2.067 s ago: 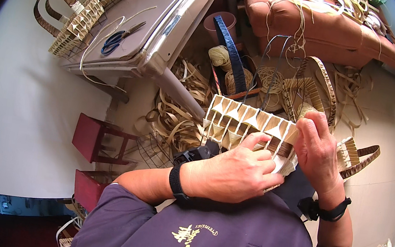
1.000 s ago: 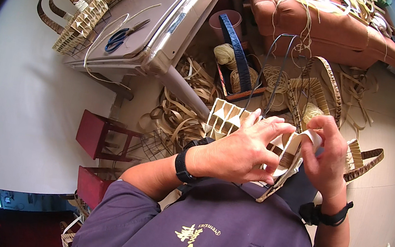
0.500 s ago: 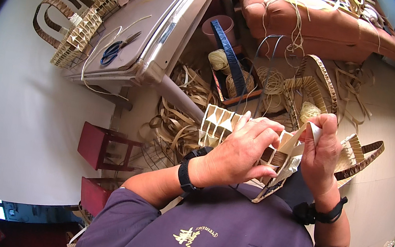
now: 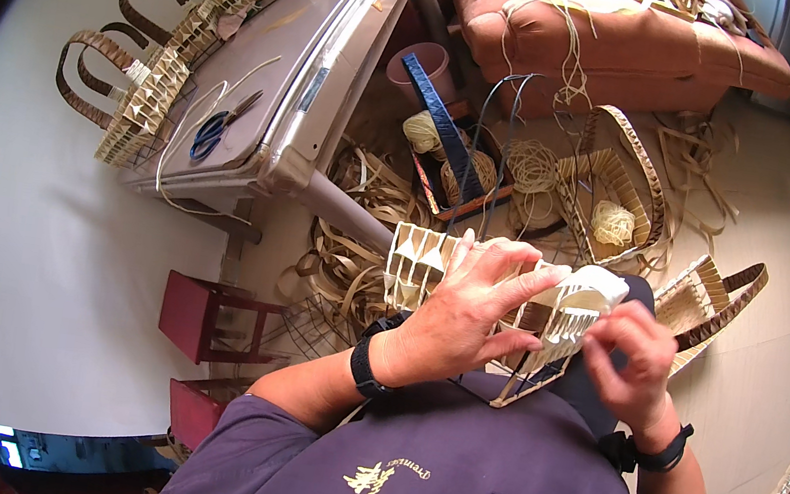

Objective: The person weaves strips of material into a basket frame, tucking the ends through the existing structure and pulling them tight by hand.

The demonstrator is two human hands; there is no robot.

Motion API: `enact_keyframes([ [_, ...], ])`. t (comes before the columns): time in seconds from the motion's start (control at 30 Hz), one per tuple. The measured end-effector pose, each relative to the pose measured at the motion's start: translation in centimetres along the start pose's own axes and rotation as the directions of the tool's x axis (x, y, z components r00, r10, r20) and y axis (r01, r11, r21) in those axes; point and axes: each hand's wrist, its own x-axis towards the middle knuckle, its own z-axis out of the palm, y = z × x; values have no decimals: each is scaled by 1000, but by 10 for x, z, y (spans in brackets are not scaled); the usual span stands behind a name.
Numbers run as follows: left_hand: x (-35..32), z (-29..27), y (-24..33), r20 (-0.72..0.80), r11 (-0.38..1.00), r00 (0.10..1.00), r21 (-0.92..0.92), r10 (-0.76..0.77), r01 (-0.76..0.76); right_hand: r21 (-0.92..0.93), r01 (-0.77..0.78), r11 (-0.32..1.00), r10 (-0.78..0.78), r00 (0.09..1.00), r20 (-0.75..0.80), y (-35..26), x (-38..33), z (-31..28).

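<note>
A partly woven basket (image 4: 416, 260), pale strips on a wire frame, lies across my lap. My left hand (image 4: 473, 304) grips it from above, fingers over the far edge and thumb on the near side. At its right end a wide pale strip (image 4: 597, 284) arches up in a loop over several narrow white bands. My right hand (image 4: 636, 362) is beside that end, its fingers curled together and slightly blurred; whatever they pinch is hidden.
Left stands a table (image 4: 262, 117) with scissors (image 4: 222, 129) and finished baskets (image 4: 144, 116). Loose brown strips (image 4: 351, 271) pile on the floor. Handled baskets (image 4: 624, 198) (image 4: 710, 302) lie ahead and right, near a box with twine (image 4: 466, 171). Red stools (image 4: 203, 319) stand at left.
My right hand has moved down from the raised strip to the basket's right end. The strip, upright between its fingers before, now bends over in a loop. My left hand keeps its grip.
</note>
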Motion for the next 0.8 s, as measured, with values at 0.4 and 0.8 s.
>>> enact_keyframes([
  [0.4,-3,-1,0,-10,998,1000,59,21,-20,364,-171,916,-14,890,456,14,-9,3],
  [0.8,-4,-2,-4,-13,997,999,63,41,-40,489,-268,830,-66,824,562,20,-14,-1],
])
